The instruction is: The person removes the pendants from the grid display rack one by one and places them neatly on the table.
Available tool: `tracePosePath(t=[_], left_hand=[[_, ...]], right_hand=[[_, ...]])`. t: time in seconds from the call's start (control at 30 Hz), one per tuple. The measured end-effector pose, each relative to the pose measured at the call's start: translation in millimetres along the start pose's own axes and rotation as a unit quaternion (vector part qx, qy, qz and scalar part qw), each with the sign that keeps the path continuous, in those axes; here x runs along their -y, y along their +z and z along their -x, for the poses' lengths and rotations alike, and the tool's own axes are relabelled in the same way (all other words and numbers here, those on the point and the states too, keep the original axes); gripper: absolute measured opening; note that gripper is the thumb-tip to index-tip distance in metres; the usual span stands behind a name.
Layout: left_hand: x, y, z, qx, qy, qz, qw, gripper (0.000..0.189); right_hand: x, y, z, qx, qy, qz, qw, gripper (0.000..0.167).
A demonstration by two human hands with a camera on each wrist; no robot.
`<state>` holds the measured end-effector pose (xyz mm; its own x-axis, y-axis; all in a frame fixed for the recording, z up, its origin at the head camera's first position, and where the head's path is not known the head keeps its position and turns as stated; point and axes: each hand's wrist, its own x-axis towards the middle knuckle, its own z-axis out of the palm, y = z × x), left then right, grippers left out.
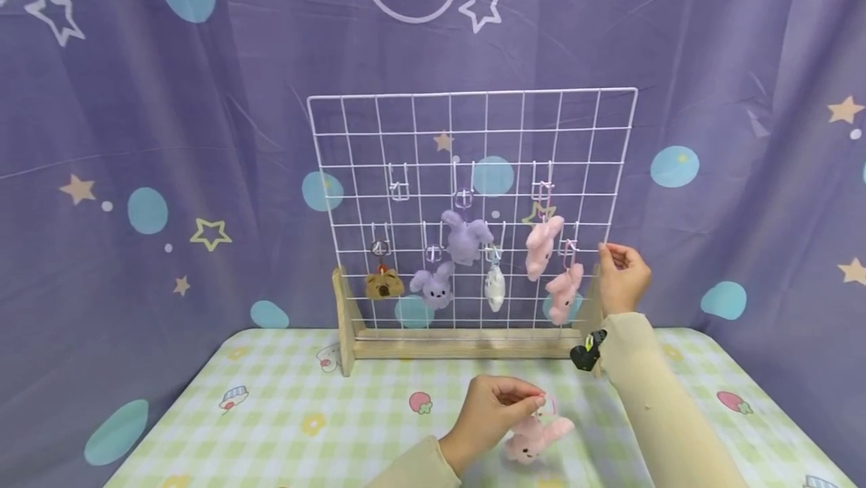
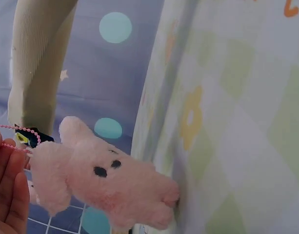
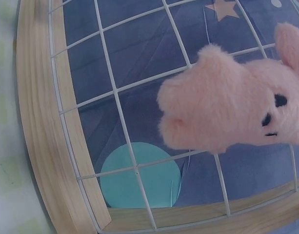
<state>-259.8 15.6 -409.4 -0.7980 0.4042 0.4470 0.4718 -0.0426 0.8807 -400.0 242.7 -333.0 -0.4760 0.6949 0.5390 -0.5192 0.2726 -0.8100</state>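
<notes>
My left hand pinches the pink bead chain of a pink plush bunny keychain, which dangles just above the table. In the left wrist view that bunny hangs from the chain by the fingertips. My right hand pinches the right edge of a white wire grid rack with thumb and fingers. Just left of it hangs another pink bunny, large in the right wrist view, where the hand itself is out of sight. Above that one hangs a further pink bunny.
Purple bunnies, a white plush and a brown bear-like plush hang from hooks. One upper-left hook holds nothing. A wooden base carries the grid on a checkered tablecloth, before a purple curtain.
</notes>
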Motion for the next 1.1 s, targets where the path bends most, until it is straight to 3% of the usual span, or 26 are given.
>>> tracePosePath(t=[0.27,0.57,0.93,1.1], left_hand=[[11.0,2.7,-2.0,-0.018,-0.02,0.019,0.9995,0.016],[15.0,2.6,-13.5,-0.048,-0.007,0.003,0.9988,0.014],[37.5,2.3,-27.0,-0.071,-0.006,-0.019,0.9973,0.016],[32.5,0.0,-25.8,-0.071,-0.018,-0.027,0.997,0.013]], right_hand=[[-2.9,-2.0,1.2,-0.002,-0.007,0.008,0.9999,0.018],[2.3,-1.7,0.3,0.002,-0.006,0.017,0.9998,0.021],[3.0,-1.1,0.4,0.0,-0.005,0.012,0.9999,0.02],[1.4,-1.5,0.5,0.003,-0.001,0.015,0.9999,0.021]])
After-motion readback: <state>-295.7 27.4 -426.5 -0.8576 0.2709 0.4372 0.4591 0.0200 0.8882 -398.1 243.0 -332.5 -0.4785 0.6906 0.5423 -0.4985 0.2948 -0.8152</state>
